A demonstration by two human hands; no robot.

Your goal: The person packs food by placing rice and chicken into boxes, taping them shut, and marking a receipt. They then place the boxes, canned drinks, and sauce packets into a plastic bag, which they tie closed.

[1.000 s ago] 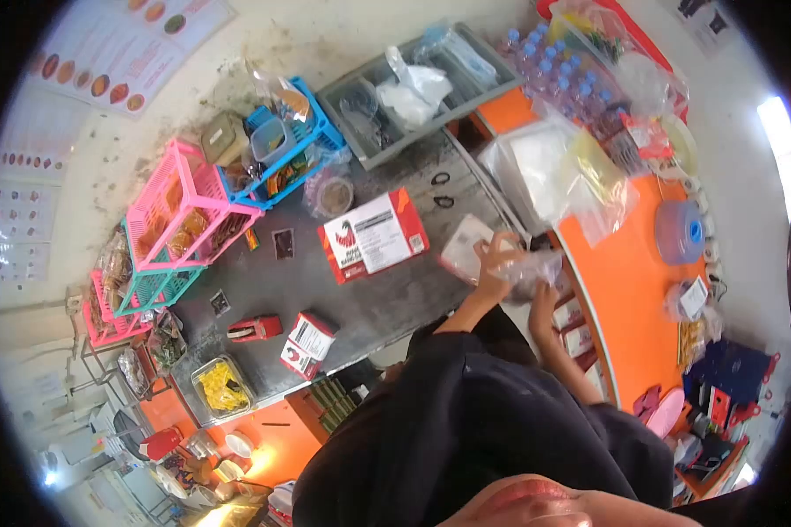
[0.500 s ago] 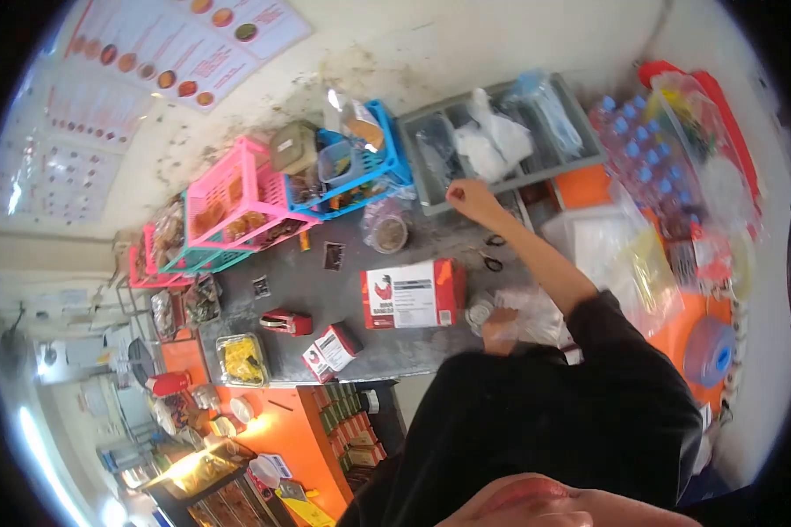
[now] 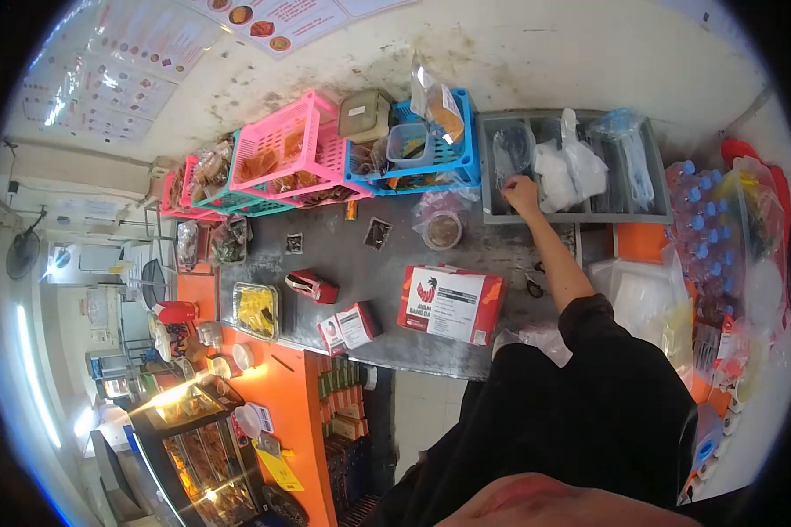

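Note:
My right hand (image 3: pixel 522 195) reaches over the front of the grey compartment tray (image 3: pixel 588 218), at its leftmost compartment. Its fingers are pressed together beside a clear plastic item (image 3: pixel 512 145); what they pinch, if anything, is too small to name. White plastic bags (image 3: pixel 571 171) lie in the compartment to the right. My left hand is out of view. Clear crumpled plastic (image 3: pixel 545 338) lies by my black clothing. A red and white box (image 3: pixel 452 303) stands on the dark counter (image 3: pixel 369 338), and black-handled scissors (image 3: pixel 533 281) rest to its right.
Blue (image 3: pixel 465 158) and pink baskets (image 3: pixel 277 145) line the wall. A bagged tub (image 3: pixel 442 230), a small red and white box (image 3: pixel 350 328), a red packet (image 3: pixel 312 286) and a yellow-filled container (image 3: pixel 256 310) sit on the counter. Bottles (image 3: pixel 698 211) stand at right.
The view has shifted, so the counter items appear further right. My right hand has moved further into the tray's left compartment. My left hand, earlier at the clear plastic, has left view.

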